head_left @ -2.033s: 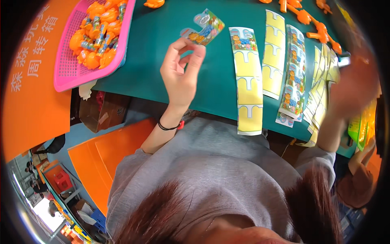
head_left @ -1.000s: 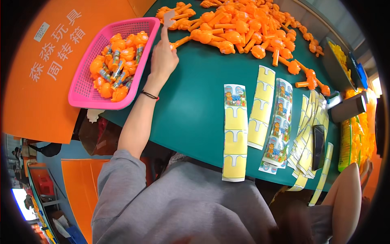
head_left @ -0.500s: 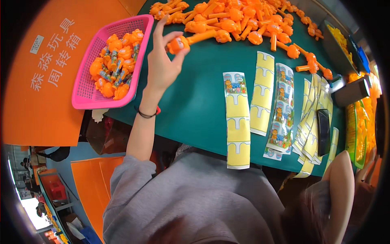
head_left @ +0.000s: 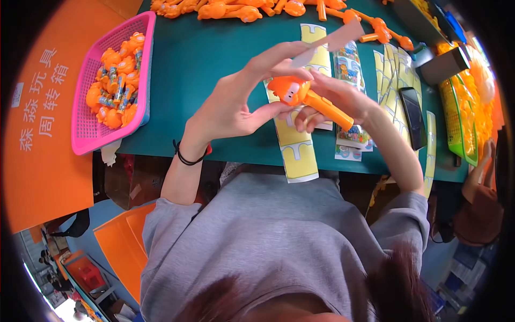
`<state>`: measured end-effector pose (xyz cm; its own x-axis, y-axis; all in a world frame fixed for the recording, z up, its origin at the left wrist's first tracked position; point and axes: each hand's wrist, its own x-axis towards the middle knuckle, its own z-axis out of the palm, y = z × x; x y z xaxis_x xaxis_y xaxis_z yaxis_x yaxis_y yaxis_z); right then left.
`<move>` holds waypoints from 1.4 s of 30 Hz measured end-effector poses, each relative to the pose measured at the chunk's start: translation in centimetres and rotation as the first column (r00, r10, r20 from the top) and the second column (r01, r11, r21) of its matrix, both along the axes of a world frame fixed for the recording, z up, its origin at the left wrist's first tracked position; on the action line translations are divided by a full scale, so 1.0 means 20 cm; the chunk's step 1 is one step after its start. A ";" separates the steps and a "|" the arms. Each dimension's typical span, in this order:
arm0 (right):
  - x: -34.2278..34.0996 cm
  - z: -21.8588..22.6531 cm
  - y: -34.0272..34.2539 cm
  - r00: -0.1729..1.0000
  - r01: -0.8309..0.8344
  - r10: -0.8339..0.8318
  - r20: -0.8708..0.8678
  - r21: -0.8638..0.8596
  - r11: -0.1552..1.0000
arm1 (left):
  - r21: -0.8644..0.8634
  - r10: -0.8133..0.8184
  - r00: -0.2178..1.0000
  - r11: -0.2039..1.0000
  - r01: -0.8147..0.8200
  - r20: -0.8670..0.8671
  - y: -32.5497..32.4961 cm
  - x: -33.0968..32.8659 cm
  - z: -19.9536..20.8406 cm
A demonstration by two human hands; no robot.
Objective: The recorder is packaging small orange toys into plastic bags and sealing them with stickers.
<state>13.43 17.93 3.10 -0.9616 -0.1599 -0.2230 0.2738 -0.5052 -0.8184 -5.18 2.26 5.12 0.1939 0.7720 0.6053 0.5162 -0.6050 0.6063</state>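
My left hand point(head_left: 228, 104) holds an orange toy point(head_left: 292, 88) by its cartoon animal head, thumb below and fingers above. The toy's plain tubular handle point(head_left: 332, 111) slants down to the right, in front of my right palm. My right hand point(head_left: 343, 96) is closed close to the head, with lower fingers curled behind the handle. A pale, see-through label point(head_left: 338, 38) sticks up where the fingertips meet and appears pinched by my right fingers, though its held end is partly hidden. Beneath the hands lies a strip of yellow-backed labels point(head_left: 299, 161).
A pink basket point(head_left: 150, 70) at left holds similar toys with labelled handles. More orange toys point(head_left: 230, 12) pile up at the far edge. Printed label strips point(head_left: 348, 70), a black phone point(head_left: 412, 118) and a green basket point(head_left: 456, 129) lie to the right. Another person's arm point(head_left: 480, 172) shows beyond.
My left hand has brought the toy from the pile nearer and to the right. My right hand has come into view and meets it, with the pale label. The view has shifted.
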 end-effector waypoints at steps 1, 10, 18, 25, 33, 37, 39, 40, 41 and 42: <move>-0.02 -0.09 -0.03 0.991 0.092 -0.102 -0.084 -0.118 0.989 | -0.016 -0.019 1.000 1.000 0.019 -0.022 0.01 0.01 0.01; 0.00 -0.02 -0.03 0.793 0.544 -0.491 -0.362 0.055 0.838 | -0.119 0.379 0.729 0.916 -0.383 0.570 -0.01 0.31 -0.14; 0.01 -0.01 -0.06 0.640 0.708 -0.608 -0.469 0.054 0.704 | -0.322 0.382 0.466 0.924 -0.208 0.798 0.05 0.44 -0.25; 0.03 -0.04 0.02 0.610 0.747 -0.683 -0.401 0.004 0.665 | -0.352 0.457 0.427 0.885 -0.304 0.780 -0.04 0.30 -0.20; 0.04 -0.07 0.02 0.675 0.719 -0.623 -0.397 0.164 0.675 | -0.495 0.333 0.665 0.867 0.063 0.668 -0.07 0.23 -0.10; 0.04 0.00 -0.04 0.707 0.670 -0.652 -0.275 -0.035 0.742 | -0.561 0.361 0.693 0.824 0.076 0.625 -0.03 0.21 -0.12; 0.04 -0.02 -0.02 0.703 0.689 -0.660 -0.264 0.023 0.725 | -0.570 0.362 0.695 0.817 0.083 0.621 -0.02 0.21 -0.12; 0.05 -0.02 -0.02 0.701 0.692 -0.664 -0.261 0.021 0.722 | -0.585 0.360 0.715 0.807 0.084 0.599 -0.02 0.20 -0.11; 0.05 -0.03 -0.02 0.702 0.688 -0.661 -0.266 0.012 0.726 | -0.600 0.357 0.735 0.796 0.083 0.577 -0.01 0.20 -0.11; 0.05 -0.04 -0.01 0.704 0.683 -0.657 -0.270 0.003 0.730 | -0.602 0.356 0.736 0.794 0.087 0.576 -0.01 0.20 -0.11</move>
